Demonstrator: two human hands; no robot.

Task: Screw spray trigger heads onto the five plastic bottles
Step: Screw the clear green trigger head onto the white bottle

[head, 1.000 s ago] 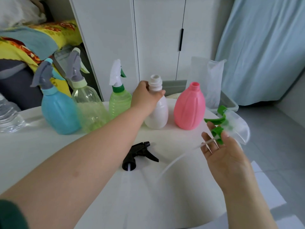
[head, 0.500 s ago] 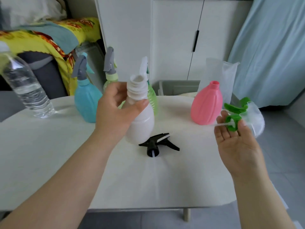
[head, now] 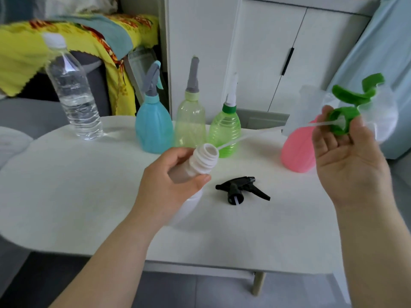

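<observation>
Left hand (head: 169, 190) grips white bottle (head: 203, 162); right hand (head: 347, 161) pinches green trigger head (head: 341, 122).

A clear water bottle (head: 73, 94) stands upright at the far left of my white worktop (head: 66, 196). Beyond it I see a yellow patterned blanket (head: 20, 58), white cupboard doors (head: 266, 52) and a pale blue curtain (head: 378, 52).
</observation>
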